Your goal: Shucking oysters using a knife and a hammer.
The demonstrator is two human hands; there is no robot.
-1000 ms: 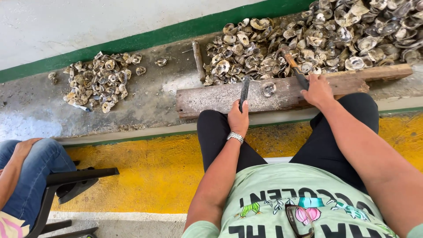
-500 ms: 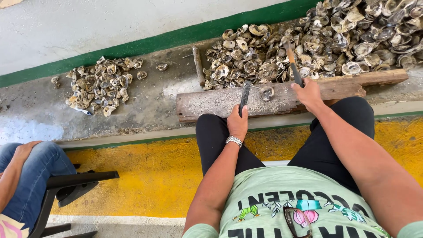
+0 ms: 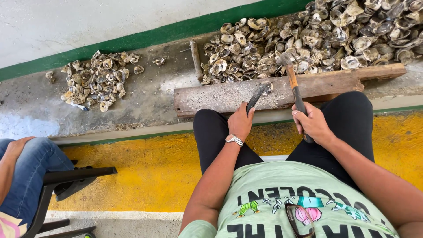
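Oyster shell (image 3: 267,87) on wooden plank (image 3: 211,97), partly hidden by dark blade (image 3: 257,98) gripped in left hand (image 3: 240,120); right hand (image 3: 313,123) fist-closed around hammer (image 3: 293,86), head indistinct against shell heap (image 3: 335,35).

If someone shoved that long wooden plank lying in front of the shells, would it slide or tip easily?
Probably not easily. The plank looks thick, solid and weathered, so likely heavy and stiff. It lies flat on the rough concrete ledge, so it should drag rather than roll or tip. The big shell pile crowds its far side and would likely block a push that way.
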